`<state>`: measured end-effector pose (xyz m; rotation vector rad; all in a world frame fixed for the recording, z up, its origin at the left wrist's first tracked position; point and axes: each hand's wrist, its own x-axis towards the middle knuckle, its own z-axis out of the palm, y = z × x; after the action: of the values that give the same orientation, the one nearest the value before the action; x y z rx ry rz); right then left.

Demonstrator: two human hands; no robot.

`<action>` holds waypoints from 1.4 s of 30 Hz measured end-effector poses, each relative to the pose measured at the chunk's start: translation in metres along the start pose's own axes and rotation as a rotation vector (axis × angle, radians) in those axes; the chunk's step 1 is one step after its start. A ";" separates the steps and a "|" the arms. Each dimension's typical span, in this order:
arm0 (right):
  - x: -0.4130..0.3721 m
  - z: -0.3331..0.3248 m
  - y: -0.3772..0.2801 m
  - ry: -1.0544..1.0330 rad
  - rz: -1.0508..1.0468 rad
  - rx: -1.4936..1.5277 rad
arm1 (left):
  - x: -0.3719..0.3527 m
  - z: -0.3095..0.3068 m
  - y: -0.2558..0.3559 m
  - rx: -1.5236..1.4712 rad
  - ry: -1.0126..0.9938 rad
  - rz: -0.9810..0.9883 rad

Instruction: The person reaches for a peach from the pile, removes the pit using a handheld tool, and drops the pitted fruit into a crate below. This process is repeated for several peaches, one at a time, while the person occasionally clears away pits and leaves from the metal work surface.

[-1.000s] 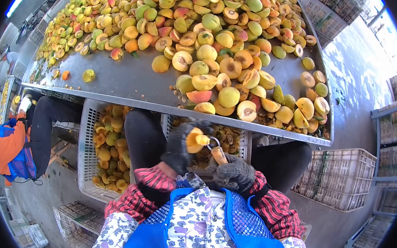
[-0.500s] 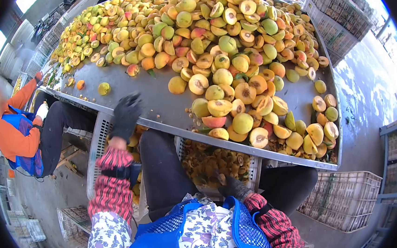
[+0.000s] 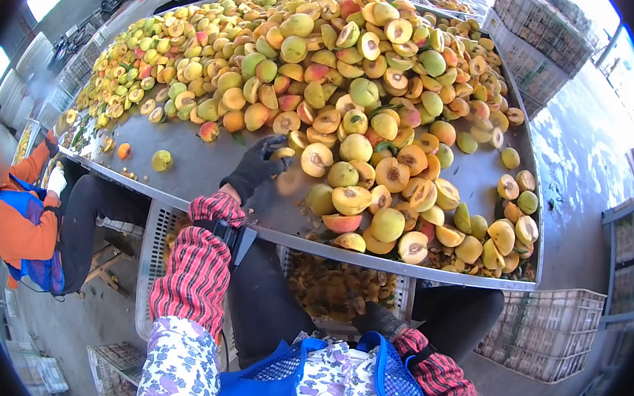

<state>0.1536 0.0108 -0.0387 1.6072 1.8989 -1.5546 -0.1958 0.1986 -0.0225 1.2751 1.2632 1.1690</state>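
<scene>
My left hand (image 3: 254,168), in a dark glove, is over the metal table at the near edge of the fruit pile. Its fingers curl round a yellow peach (image 3: 283,153), which they partly cover. A cut peach half (image 3: 316,159) with a brown centre lies just right of the fingertips. My right hand (image 3: 380,321), also gloved, is low by my lap, in front of a crate of peach pieces (image 3: 333,277) under the table edge. Its fingers are closed, and a small brownish thing (image 3: 358,304) shows at their tips, too small to name.
A large pile of whole and halved peaches (image 3: 363,90) covers much of the metal table (image 3: 177,176). A white crate (image 3: 150,259) stands below at left, a slatted crate (image 3: 545,331) at right. A person in an orange sleeve (image 3: 32,228) sits at left.
My left hand has moved from the table's near edge forward and right to the peach. My right hand has shifted slightly down and right. The view has tilted a little.
</scene>
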 end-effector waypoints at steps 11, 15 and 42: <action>-0.070 -0.047 -0.037 0.125 -0.160 0.604 | -0.127 0.092 0.083 -1.344 -0.093 -0.413; -0.082 -0.057 -0.052 0.243 -0.397 0.180 | -0.157 0.133 0.091 -1.230 -0.150 -0.356; -0.067 -0.035 -0.055 0.156 -0.379 -0.124 | -0.199 0.169 0.074 -0.311 -0.305 0.073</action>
<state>0.1504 0.0075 0.0546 1.4131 2.4471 -1.4358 -0.0221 -0.0021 0.0362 1.2171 0.7851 1.1212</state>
